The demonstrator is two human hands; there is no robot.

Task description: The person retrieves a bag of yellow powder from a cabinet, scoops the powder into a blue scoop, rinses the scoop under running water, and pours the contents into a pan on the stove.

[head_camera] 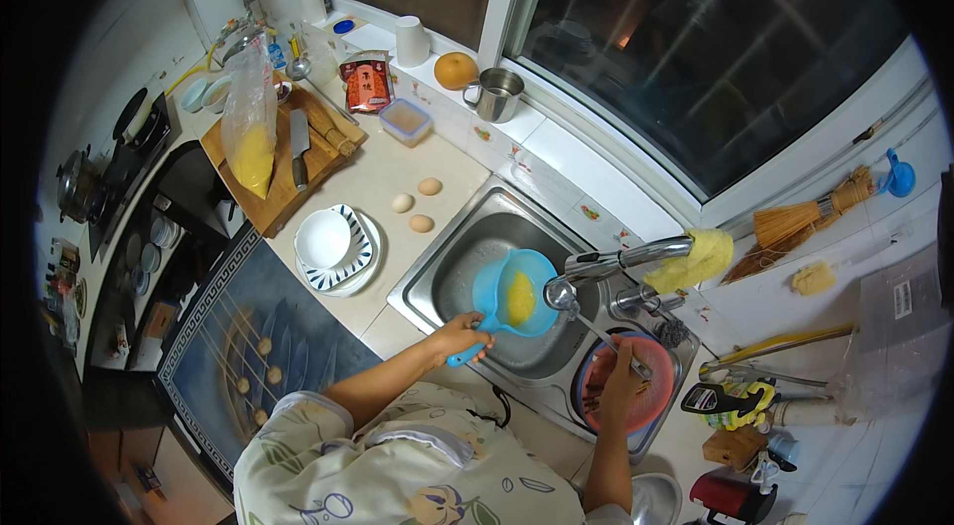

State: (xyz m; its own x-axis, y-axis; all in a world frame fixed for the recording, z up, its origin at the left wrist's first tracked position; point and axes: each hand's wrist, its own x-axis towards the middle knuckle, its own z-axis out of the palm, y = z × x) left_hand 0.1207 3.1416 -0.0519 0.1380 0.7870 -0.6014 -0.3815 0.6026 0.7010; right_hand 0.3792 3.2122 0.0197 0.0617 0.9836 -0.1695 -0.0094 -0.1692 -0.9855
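Observation:
My left hand grips the handle of a blue plastic dipper over the stainless steel sink. Yellow grain-like food lies in the dipper. In my right hand is the handle of a metal spoon, its bowl beneath the spout of the chrome faucet and close to the dipper's rim. Whether water is running I cannot tell. Under my right forearm sits a pink plastic basket, partly hidden, with brownish pieces inside.
Left of the sink are several eggs and stacked white dishes. Farther off, a wooden cutting board bears a cleaver and a plastic bag of yellow grain. A yellow cloth hangs on the faucet. A metal mug stands on the sill.

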